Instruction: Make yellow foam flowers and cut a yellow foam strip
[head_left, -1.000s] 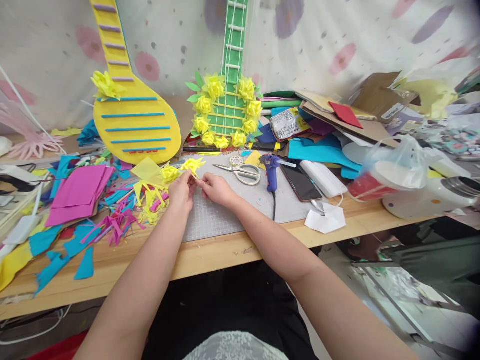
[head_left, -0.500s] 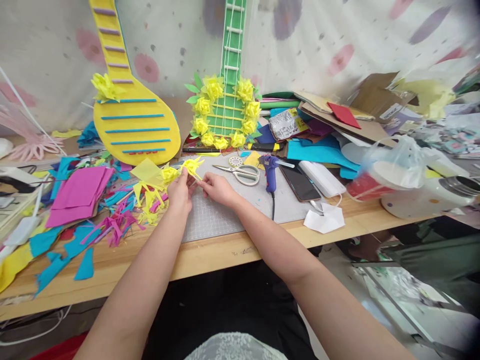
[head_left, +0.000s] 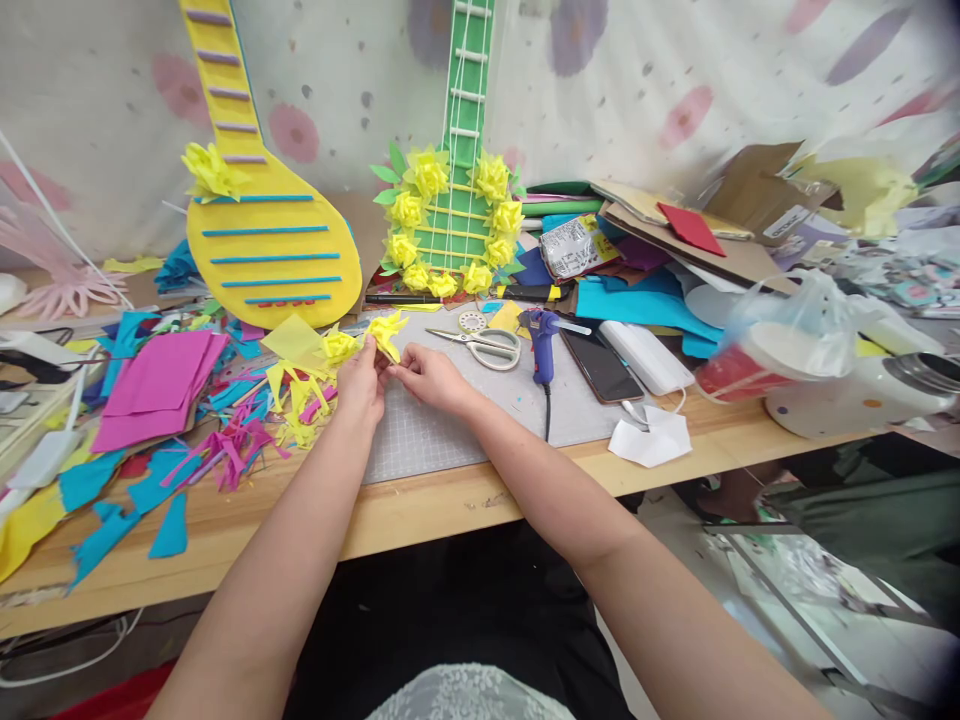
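My left hand [head_left: 360,385] pinches a yellow paper flower [head_left: 388,332] upright above the grey cutting mat [head_left: 420,440]. My right hand [head_left: 431,378] is closed too, its thumb and fingertips meeting at the flower's lower edge, close to the left fingers. The exact spot it grips is partly hidden by the fingers. Just left of the held flower lies another yellow flower [head_left: 339,345], beside yellow paper scraps [head_left: 300,405]. Scissors [head_left: 480,345] lie on the mat behind my right hand, and a purple glue gun [head_left: 541,345] is to their right.
Yellow [head_left: 274,230] and green [head_left: 457,220] guitar-shaped pieces lean at the back, the green one ringed with yellow flowers. A phone [head_left: 600,362], white power bank [head_left: 646,355] and bagged cup [head_left: 765,350] stand right. Magenta sheets [head_left: 154,385] and coloured scraps cover the left.
My right fingers have drawn slightly left and up, closer to my left fingers at the flower's base. The flower has turned a little in my left hand.
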